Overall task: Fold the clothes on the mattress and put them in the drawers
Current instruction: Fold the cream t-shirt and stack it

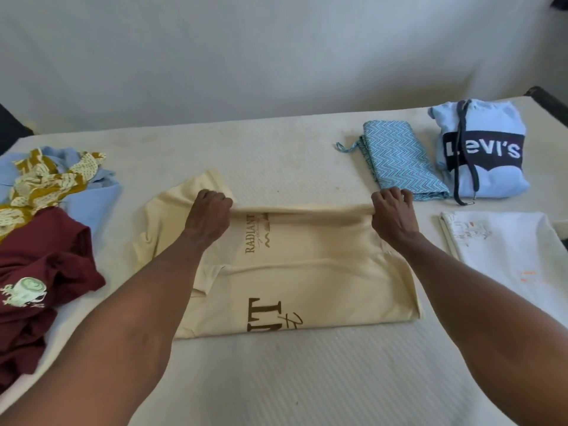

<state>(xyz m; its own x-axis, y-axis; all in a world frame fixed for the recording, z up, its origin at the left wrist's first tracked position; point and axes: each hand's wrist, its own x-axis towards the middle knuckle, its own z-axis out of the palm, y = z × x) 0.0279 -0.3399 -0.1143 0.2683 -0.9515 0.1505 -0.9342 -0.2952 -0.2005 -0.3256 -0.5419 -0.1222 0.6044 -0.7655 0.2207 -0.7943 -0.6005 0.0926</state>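
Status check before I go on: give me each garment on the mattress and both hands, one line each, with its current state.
Cream T-shirt: part-folded, far edge gripped by both hands.
Left hand: gripping the shirt's far edge.
Right hand: gripping the same edge.
Levi's hoodie: folded.
Zigzag blue cloth: folded.
White shirt: folded.
Maroon shirt: unfolded, crumpled.
Mustard patterned garment: unfolded, heaped.
Light blue garment: unfolded, under the heap.

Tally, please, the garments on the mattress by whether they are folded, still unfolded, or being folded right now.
Folded: 3 (Levi's hoodie, zigzag cloth, white shirt)
Unfolded pile: 3 (maroon shirt, mustard print garment, pale blue garment)
Being folded: 1 (cream shirt)
Total: 7
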